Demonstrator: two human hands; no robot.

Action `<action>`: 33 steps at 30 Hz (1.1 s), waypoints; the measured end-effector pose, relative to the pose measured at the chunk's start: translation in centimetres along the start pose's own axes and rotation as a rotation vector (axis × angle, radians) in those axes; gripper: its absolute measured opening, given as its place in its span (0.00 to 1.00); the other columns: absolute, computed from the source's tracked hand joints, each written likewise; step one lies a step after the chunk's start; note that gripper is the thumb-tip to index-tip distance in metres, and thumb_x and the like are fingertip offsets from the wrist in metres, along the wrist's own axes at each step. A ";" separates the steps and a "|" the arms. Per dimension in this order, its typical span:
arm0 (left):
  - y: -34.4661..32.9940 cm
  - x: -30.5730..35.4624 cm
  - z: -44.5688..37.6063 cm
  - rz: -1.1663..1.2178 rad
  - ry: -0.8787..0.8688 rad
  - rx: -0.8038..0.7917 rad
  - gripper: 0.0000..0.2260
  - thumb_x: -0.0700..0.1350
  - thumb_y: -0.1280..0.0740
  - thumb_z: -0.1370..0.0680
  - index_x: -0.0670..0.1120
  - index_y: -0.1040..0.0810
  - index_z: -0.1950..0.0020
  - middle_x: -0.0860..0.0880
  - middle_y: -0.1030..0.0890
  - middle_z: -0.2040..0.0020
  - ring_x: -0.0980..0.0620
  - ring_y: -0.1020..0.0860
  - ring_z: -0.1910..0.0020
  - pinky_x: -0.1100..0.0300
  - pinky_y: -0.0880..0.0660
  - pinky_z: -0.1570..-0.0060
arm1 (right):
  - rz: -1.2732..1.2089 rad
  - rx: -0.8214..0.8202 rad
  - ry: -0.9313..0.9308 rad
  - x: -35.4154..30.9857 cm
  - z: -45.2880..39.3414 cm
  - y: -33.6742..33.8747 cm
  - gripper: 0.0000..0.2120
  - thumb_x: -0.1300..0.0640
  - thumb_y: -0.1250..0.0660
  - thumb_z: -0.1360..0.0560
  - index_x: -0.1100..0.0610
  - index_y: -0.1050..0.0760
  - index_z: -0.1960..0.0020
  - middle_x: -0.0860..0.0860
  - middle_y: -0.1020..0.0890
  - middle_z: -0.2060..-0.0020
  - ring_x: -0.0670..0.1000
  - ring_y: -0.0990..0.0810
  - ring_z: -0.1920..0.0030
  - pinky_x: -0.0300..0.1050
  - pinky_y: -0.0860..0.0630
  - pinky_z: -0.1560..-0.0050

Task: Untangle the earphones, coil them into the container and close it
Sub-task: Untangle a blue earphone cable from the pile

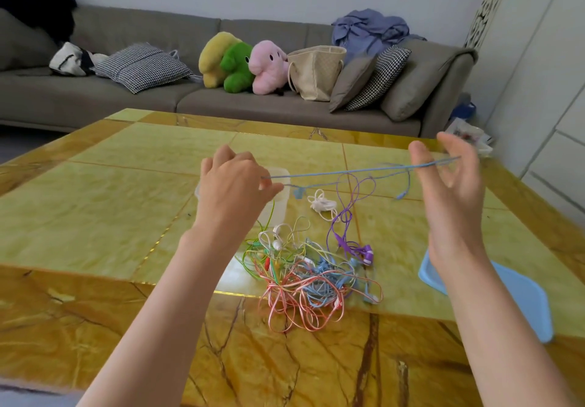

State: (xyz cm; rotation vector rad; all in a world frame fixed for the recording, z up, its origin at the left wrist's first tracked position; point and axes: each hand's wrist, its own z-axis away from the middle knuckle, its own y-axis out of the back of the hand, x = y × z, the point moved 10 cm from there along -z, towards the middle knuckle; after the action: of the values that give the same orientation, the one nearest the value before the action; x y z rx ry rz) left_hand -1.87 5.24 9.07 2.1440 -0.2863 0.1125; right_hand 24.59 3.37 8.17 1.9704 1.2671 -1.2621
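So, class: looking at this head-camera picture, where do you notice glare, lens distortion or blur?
Head view: a bright patch of glare sits on the glossy table beside the tangled earphones; the wide lens bows the sofa and table edges; the blue cable stretched between the left hand and right hand looks faintly smeared; light is soft, with weak shadows.
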 end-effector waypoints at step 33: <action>-3.2 -6.1 0.7 1.646 0.597 0.237 0.11 0.33 0.41 0.22 0.44 0.26 0.43 0.52 0.23 0.53 0.59 0.21 0.58 0.68 0.29 0.57 | 1.355 -0.354 0.113 2.7 2.4 -2.5 0.16 0.50 0.49 0.19 0.55 0.24 0.51 0.55 0.19 0.56 0.60 0.23 0.50 0.46 0.35 0.61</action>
State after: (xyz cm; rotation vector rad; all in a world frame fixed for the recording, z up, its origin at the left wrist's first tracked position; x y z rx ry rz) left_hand -7.03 7.38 4.92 1.4149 -1.6081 1.6939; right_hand 21.73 3.87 4.90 1.9367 -0.0182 -0.2135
